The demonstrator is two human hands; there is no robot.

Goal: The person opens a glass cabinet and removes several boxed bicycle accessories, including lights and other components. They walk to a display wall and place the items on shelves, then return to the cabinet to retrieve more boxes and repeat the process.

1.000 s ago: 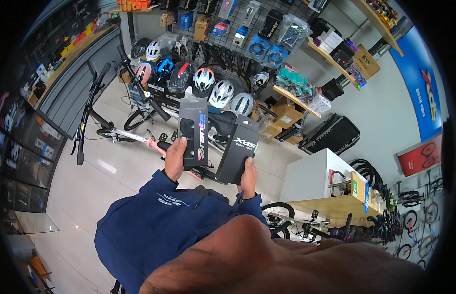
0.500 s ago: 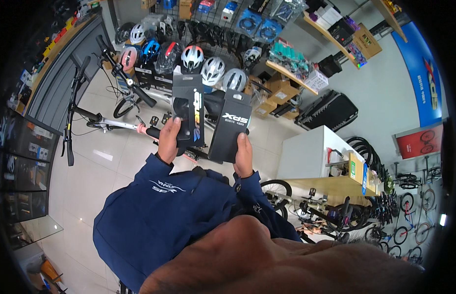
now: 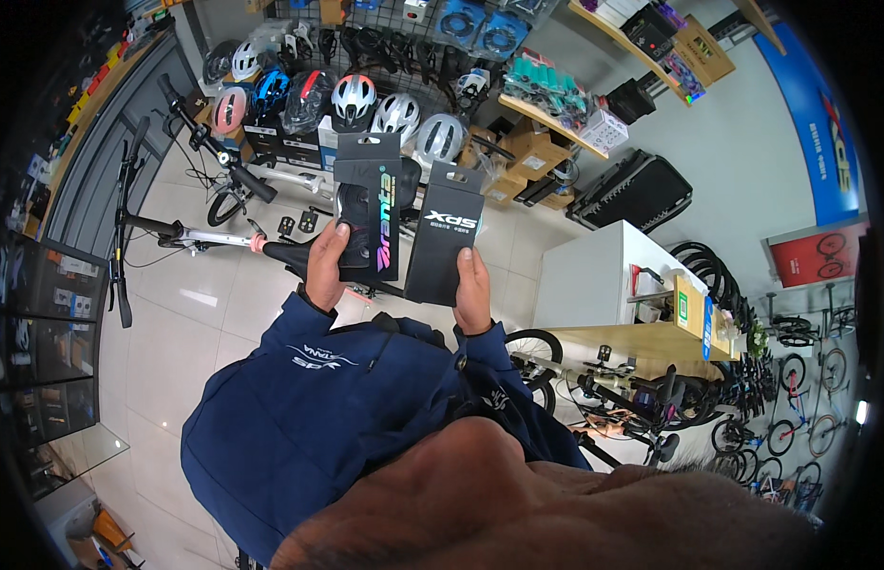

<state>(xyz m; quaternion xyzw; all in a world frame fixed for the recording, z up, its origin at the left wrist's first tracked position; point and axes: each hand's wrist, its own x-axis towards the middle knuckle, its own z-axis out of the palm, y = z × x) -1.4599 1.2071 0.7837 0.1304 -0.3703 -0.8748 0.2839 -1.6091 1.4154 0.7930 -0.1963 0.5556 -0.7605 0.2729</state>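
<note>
My left hand (image 3: 326, 266) is closed on the lower left edge of a flat black retail box (image 3: 363, 214) with a hang tab, a dark window and shiny rainbow lettering. In my right hand (image 3: 472, 290) is a second black box (image 3: 444, 233), plain with white print and a hang tab; the thumb lies on its front. Both boxes are held upright side by side in front of my chest, a narrow gap between them. The fingers behind each box are hidden.
Bicycles stand ahead on the left, with handlebars (image 3: 238, 171) near the boxes. Helmets (image 3: 353, 99) line a shelf beyond. At right are a white cabinet (image 3: 589, 285), a black case (image 3: 632, 190) and more bicycles (image 3: 642, 399). A glass display case (image 3: 62, 332) is at far left.
The lettering on the left box now shines green and purple instead of orange and blue, as its angle shifts slightly. The view has moved a little; both hands keep their hold.
</note>
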